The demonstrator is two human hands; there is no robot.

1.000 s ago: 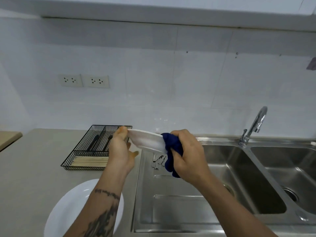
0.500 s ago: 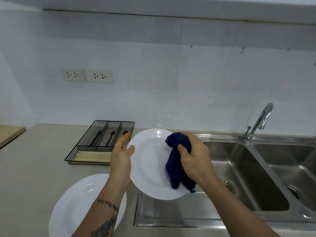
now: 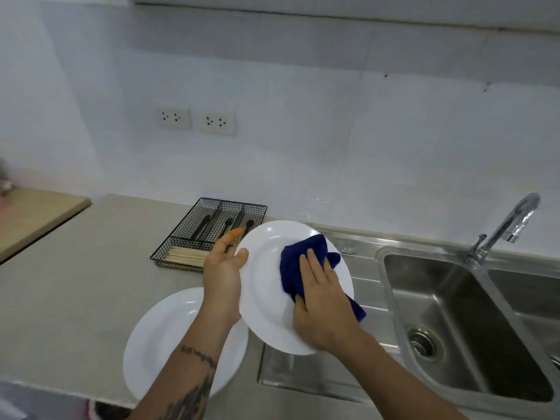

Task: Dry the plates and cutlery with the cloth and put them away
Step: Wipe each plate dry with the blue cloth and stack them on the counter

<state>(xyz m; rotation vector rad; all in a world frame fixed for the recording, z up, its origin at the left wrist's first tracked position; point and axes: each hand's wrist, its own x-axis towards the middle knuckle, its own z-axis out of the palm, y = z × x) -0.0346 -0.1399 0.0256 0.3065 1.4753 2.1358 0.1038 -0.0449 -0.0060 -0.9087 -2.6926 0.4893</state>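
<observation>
I hold a white plate tilted up over the edge of the drainboard, its face toward me. My left hand grips its left rim, thumb on the front and fingers behind. My right hand lies flat on a dark blue cloth and presses it against the plate's face, fingers straight. A tail of cloth hangs out under my wrist. A second white plate lies on the counter below my left forearm. A black wire cutlery tray behind it holds dark cutlery and wooden chopsticks.
A steel double sink with a drain lies to the right, its faucet at the back. The ribbed drainboard sits under the held plate. A grey counter stretches left to a wooden surface. Two wall sockets sit above.
The plate turned from edge-on to facing me. My right hand went from gripping the bunched cloth at the rim to pressing it flat on the plate's face.
</observation>
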